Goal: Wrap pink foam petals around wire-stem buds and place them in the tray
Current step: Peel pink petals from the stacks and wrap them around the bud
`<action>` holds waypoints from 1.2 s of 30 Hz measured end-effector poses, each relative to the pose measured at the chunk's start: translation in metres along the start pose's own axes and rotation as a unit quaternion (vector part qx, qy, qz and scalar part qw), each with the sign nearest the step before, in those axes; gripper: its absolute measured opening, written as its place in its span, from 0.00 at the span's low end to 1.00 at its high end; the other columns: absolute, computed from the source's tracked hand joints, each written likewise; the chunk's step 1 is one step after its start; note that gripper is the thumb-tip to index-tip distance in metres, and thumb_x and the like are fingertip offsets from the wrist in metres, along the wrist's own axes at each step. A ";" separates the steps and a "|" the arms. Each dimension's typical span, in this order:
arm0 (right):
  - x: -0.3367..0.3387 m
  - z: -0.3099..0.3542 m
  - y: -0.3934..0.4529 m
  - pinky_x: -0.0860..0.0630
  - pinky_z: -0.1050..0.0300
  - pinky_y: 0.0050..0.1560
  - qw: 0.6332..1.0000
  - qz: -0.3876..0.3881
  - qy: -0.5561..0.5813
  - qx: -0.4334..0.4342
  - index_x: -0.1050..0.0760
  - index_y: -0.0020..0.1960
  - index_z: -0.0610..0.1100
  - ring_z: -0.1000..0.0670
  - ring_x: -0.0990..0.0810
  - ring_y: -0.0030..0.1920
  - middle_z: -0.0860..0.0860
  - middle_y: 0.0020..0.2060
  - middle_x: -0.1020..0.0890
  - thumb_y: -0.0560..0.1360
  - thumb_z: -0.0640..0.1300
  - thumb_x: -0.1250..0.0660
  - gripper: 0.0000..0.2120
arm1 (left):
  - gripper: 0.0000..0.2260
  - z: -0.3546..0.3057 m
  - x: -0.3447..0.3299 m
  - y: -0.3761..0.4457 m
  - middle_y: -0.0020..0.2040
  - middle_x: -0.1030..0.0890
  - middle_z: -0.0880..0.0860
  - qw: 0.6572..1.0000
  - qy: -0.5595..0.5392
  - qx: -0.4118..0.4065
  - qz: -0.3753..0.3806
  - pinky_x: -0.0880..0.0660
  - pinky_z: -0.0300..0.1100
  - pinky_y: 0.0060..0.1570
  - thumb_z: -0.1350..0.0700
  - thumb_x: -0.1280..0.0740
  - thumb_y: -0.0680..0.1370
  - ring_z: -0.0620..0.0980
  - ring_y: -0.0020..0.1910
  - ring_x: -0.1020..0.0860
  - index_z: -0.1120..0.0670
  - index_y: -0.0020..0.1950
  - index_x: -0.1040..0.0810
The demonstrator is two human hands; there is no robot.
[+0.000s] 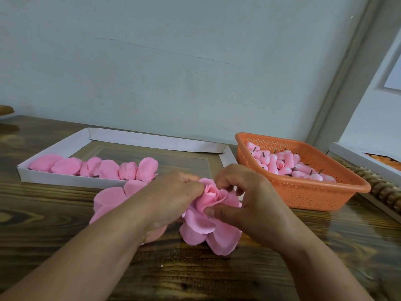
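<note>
Pink foam petals (208, 227) in a soft, ruffled cluster are held just above the dark wood-grain worktop (217, 276), gathered around a small rolled pink bud (211, 193) at the middle of the cluster; the wire stem is hidden beneath the foam. The left hand (173, 198) is curled round the left side of the cluster, its fingers pressed into the petals beside the bud; the right hand (245, 196) pinches an inner petal, the thumb (214, 212) laid flat against the foam and the bent fingers arched over the top of the bud. A loose pile of flat pink foam petals (110, 200) lies on the worktop under the left forearm, touching the front wall of the tray. Behind it, a shallow white cardboard tray (65, 181) holds a row of pink wrapped flowers (95, 168) along its near-left side; a short dark stem end can be seen among them. To the right, just beside the tray, an orange perforated plastic basket (303, 194) is filled with pink wire-stem buds (286, 165). Farther right, a turned wooden rail (382, 187) and a white box edge (358, 157) are seen against the pale wall (173, 61).
</note>
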State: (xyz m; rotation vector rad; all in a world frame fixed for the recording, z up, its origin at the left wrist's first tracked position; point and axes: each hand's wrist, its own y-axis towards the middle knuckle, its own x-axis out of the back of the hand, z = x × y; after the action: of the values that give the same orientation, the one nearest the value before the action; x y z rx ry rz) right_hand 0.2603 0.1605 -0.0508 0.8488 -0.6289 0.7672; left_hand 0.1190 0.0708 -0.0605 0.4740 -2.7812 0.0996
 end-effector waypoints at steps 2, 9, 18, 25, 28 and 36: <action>0.000 0.000 -0.001 0.30 0.60 0.38 1.000 -0.004 0.014 -0.020 0.23 0.40 0.47 0.55 0.28 0.37 0.52 0.37 0.23 0.65 0.47 0.24 0.09 | 0.14 0.001 0.000 0.001 0.34 0.21 0.49 1.000 -0.012 0.003 -0.022 0.30 0.45 0.45 0.58 0.38 0.77 0.47 0.39 0.24 0.51 0.33 0.20; -0.004 -0.004 0.000 0.25 0.62 0.32 0.990 0.025 0.119 -0.069 0.24 0.42 0.48 0.58 0.23 0.32 0.56 0.33 0.20 0.66 0.42 0.23 0.10 | 0.09 -0.002 -0.001 -0.001 0.39 0.21 0.56 0.998 -0.060 0.031 0.001 0.28 0.47 0.47 0.60 0.37 0.77 0.53 0.42 0.24 0.56 0.39 0.20; -0.006 -0.002 0.000 0.21 0.57 0.38 0.983 0.055 0.171 -0.033 0.20 0.46 0.46 0.50 0.18 0.38 0.49 0.39 0.16 0.68 0.37 0.26 0.09 | 0.09 -0.004 0.000 -0.003 0.42 0.18 0.61 0.993 -0.095 0.050 0.047 0.19 0.51 0.47 0.58 0.35 0.78 0.55 0.38 0.18 0.64 0.52 0.22; -0.004 -0.002 0.001 0.25 0.65 0.30 0.967 -0.068 0.232 -0.079 0.21 0.38 0.48 0.58 0.21 0.30 0.53 0.30 0.18 0.66 0.32 0.27 0.11 | 0.22 -0.005 0.002 -0.001 0.51 0.17 0.62 0.964 -0.257 0.042 0.060 0.18 0.45 0.45 0.47 0.34 0.71 0.53 0.45 0.17 0.62 0.56 0.20; -0.003 -0.005 0.003 0.25 0.61 0.30 0.964 -0.096 0.234 -0.083 0.21 0.38 0.43 0.55 0.22 0.30 0.48 0.31 0.19 0.66 0.32 0.27 0.08 | 0.17 -0.004 0.000 -0.001 0.50 0.16 0.61 0.957 -0.283 0.028 0.064 0.19 0.45 0.48 0.56 0.32 0.70 0.54 0.47 0.17 0.65 0.55 0.20; -0.006 -0.003 0.001 0.25 0.65 0.31 0.966 -0.067 0.241 -0.065 0.22 0.37 0.50 0.57 0.20 0.31 0.53 0.31 0.18 0.67 0.32 0.27 0.13 | 0.10 0.001 -0.011 0.003 0.33 0.17 0.51 0.982 -0.146 0.046 -0.111 0.27 0.36 0.28 0.56 0.36 0.78 0.47 0.34 0.19 0.55 0.41 0.17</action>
State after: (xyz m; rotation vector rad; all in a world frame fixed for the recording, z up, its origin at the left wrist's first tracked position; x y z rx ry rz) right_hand 0.2566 0.1613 -0.0565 0.5478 -0.1824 0.7657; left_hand 0.1278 0.0772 -0.0648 0.8851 -2.9923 0.1159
